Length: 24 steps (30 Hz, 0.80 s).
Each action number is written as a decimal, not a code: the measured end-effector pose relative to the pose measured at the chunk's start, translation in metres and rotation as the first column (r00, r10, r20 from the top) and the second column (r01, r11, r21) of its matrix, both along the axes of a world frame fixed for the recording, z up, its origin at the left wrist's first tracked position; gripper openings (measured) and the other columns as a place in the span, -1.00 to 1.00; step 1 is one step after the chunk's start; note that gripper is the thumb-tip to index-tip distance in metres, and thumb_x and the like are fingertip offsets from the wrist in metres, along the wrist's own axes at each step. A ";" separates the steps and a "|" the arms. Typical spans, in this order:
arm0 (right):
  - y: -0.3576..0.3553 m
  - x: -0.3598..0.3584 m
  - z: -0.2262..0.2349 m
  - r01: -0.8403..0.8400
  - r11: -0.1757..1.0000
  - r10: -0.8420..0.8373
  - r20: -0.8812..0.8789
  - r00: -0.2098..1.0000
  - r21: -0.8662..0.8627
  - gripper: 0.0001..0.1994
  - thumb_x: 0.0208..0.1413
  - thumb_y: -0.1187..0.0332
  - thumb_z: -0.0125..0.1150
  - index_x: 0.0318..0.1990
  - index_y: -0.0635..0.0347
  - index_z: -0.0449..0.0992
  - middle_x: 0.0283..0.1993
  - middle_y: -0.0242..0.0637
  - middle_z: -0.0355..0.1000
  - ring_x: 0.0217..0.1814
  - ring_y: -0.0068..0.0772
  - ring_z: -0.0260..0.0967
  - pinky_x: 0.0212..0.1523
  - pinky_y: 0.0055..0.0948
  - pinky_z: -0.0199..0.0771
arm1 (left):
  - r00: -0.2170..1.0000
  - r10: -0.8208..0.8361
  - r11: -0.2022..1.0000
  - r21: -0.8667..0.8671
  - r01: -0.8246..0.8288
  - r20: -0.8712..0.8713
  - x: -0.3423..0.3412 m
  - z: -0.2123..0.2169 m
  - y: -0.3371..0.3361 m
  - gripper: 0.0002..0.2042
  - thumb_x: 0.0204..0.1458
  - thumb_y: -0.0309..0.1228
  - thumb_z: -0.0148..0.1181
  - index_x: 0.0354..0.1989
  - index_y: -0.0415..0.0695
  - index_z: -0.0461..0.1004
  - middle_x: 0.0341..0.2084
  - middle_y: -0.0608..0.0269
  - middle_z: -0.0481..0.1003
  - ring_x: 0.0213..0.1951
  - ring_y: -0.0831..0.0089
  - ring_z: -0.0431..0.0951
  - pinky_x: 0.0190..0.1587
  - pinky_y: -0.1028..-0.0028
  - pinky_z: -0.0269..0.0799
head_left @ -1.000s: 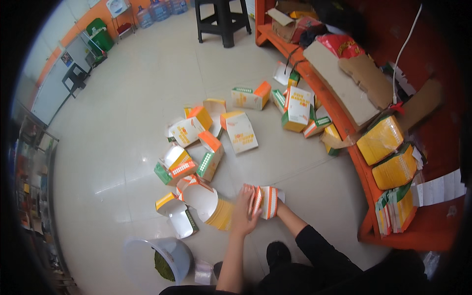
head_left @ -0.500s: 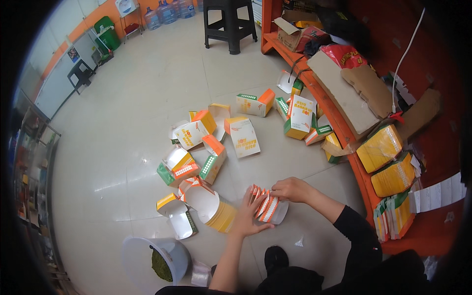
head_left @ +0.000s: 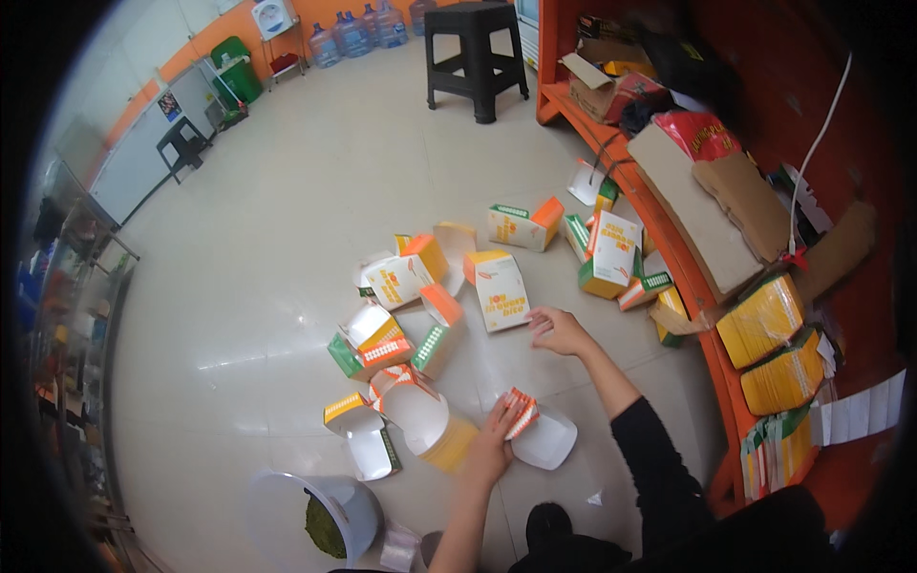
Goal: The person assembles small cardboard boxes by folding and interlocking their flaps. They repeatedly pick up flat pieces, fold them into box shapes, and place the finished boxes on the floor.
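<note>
Two hands: both at work over the floor [head_left: 287, 239], among scattered cartons.
Bucket: white, with a dark green mass inside [head_left: 320, 520], nearest of all, lower left, clear of both hands.
Left hand [head_left: 495, 441]: laid on a flattened white-and-orange carton [head_left: 544, 437]; fingers spread narrow over its striped orange end, pinning it to the floor rather than gripping it.
Flattened carton: directly ahead, just beside an opened white-and-yellow carton [head_left: 430, 425] on its left.
Advice, left: best kept flat and steady, pressing on the striped end only, so the white panel stays free to fold.
Right hand [head_left: 559, 329]: stretched forward, fingers loosely open and empty, tips touching or just short of a closed white-and-yellow box [head_left: 499, 289]; cannot tell which.
Advice, right: worth closing on the near edge of that box and drawing it straight back, clear of the orange-topped carton [head_left: 435, 325] lying just beside it.
Risk: judged small; a sweeping pull could knock the neighbouring cartons out of order.
Pile: more orange, green and white cartons [head_left: 406, 272] fanned out beyond, some open, some shut.
Shelf: orange, along the right [head_left: 669, 239], bearing yellow wrapped stacks [head_left: 761, 320] and cardboard sheets.
Farthest: black stool [head_left: 475, 57] and water bottles [head_left: 358, 33] by the wall.
</note>
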State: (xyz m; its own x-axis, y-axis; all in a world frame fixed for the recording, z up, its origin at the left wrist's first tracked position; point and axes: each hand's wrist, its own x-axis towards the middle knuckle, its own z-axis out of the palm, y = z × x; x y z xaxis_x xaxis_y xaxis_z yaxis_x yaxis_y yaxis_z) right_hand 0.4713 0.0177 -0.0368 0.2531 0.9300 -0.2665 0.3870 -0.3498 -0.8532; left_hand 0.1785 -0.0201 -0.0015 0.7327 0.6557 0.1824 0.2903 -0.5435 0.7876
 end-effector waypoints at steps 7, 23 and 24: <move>0.082 -0.020 -0.081 0.511 0.845 -0.464 0.259 0.847 -0.155 0.17 -0.38 0.07 0.64 0.39 0.05 -0.06 0.35 0.02 0.15 0.42 -0.09 0.08 0.40 -0.13 0.04 | 0.999 0.051 0.999 0.015 -0.051 -0.017 -0.002 0.002 -0.005 -0.23 -0.16 -0.73 0.06 0.28 0.31 0.32 0.31 0.19 0.26 0.10 0.10 0.49 -0.08 0.27 0.54; -0.124 -0.013 0.141 0.458 0.874 -0.241 -0.676 0.697 0.161 -0.39 -0.04 0.65 0.15 0.26 0.45 0.23 0.20 -0.07 0.38 0.22 -0.40 0.36 0.21 -0.45 0.34 | 0.989 0.147 0.988 -0.042 -0.146 0.030 0.000 0.002 -0.005 -0.22 -0.20 -0.83 -0.04 0.26 0.17 0.35 0.32 0.11 0.22 0.19 0.08 0.41 0.05 0.25 0.47; -0.145 -0.020 0.152 0.448 0.872 -0.179 -0.723 0.667 0.197 -0.35 -0.05 0.69 0.10 0.29 0.46 0.19 0.27 -0.04 0.32 0.29 -0.37 0.31 0.27 -0.43 0.29 | 0.989 0.142 0.990 -0.023 -0.141 0.035 0.001 0.004 -0.004 -0.22 -0.20 -0.83 -0.05 0.26 0.17 0.35 0.32 0.11 0.21 0.19 0.08 0.41 0.05 0.25 0.47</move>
State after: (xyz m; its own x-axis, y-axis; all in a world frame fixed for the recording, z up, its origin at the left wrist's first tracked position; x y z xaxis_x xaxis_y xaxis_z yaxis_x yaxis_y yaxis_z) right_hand 0.4518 -0.1269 0.1150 0.4263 0.8873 -0.1760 -0.4064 0.0141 -0.9136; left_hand 0.1796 -0.0245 0.0026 0.6252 0.7562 0.1929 0.3342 -0.4828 0.8094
